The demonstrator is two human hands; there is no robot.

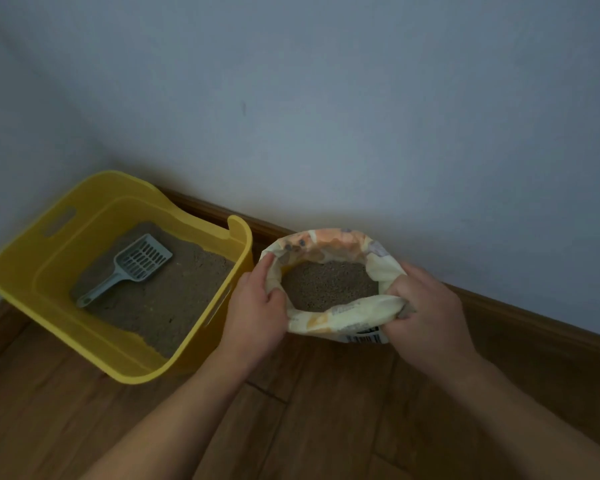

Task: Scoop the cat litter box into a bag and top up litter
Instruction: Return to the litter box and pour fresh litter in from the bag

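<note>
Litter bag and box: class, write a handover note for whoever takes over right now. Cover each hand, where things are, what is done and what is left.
Left hand: grips the bag at its left rim.
Right hand: grips its right rim.
Bag: open, upright on the floor, just right of the box, with litter inside.
Scoop: lies on the litter in the box.
Done: bag opened. No waste bag is in view, so I cannot tell whether scooping is done.
Left: lift the bag and pour fresh litter into the box.
</note>
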